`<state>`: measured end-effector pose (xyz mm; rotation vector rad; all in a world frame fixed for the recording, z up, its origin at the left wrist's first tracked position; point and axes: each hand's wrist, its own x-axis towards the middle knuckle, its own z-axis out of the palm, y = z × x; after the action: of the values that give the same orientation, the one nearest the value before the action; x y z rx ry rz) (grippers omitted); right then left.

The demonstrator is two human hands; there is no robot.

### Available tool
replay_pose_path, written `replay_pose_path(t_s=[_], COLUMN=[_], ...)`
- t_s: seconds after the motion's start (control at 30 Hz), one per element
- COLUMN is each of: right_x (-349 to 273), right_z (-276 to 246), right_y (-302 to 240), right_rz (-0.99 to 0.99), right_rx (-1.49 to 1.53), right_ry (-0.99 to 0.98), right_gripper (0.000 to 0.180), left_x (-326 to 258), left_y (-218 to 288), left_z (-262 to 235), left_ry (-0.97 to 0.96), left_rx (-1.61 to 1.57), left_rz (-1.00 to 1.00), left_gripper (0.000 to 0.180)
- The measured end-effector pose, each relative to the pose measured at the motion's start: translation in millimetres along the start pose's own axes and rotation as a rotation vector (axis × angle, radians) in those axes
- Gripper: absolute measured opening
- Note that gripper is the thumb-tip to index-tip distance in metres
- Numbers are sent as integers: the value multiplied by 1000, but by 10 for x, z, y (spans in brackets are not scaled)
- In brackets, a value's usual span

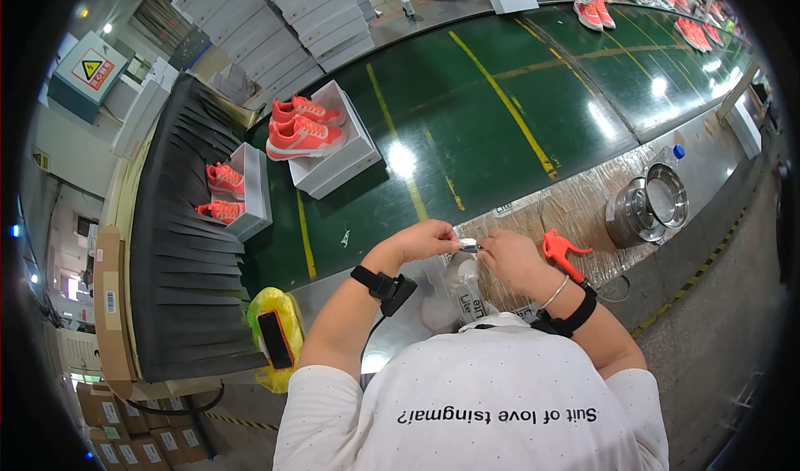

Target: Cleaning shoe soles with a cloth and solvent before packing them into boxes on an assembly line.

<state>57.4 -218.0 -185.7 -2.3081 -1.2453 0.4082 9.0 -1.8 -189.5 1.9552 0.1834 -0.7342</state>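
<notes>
Pinching a small white piece (468, 244) at either end, with the fingertips of the left hand (427, 239) and the right hand (510, 260), in the narrow gap between both. Probably light, perhaps slippery; too small to judge as stiff or soft. Best gripped lightly by the ends, clear of the middle.

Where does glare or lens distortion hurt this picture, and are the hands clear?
Head view: lamp reflections burn white spots on the green conveyor belt; head view: the belt's far edge bows, and a black rim cuts the corners; head view: left hand and right hand look clear, but the small pale item at their fingertips is too small to identify.
</notes>
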Motion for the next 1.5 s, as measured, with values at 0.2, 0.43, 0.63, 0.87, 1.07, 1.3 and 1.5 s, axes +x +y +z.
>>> replay_pose_path(t_s=[0.2, 0.43, 0.63, 0.87, 1.07, 1.3, 1.5], right_x=[4, -29, -16, -79, -41, 36, 57], right_z=[-10, -69, -34, -79, -17, -26, -17], right_y=[-2, 36, 109, 192, 203, 203, 236], right_rz=[-3, 28, 26, 55, 33, 24, 39], right_rx=[3, 38, 35, 148, 176, 151, 164], right_ry=[36, 24, 36, 21, -2, -39, -58], right_gripper=[17, 19, 21, 27, 28, 25, 25], left_x=[6, 62, 109, 140, 148, 176, 219], left_y=[80, 44, 8, -93, -58, -44, -125], left_z=[12, 0, 8, -9, -3, 3, 7], left_ry=[13, -6, -40, 8, -42, -91, -127], left_rx=[92, 11, -175, -340, -381, -411, -444], left_rz=[15, -24, 4, 4, 29, 67, 44], left_gripper=[21, 20, 20, 14, 15, 17, 17])
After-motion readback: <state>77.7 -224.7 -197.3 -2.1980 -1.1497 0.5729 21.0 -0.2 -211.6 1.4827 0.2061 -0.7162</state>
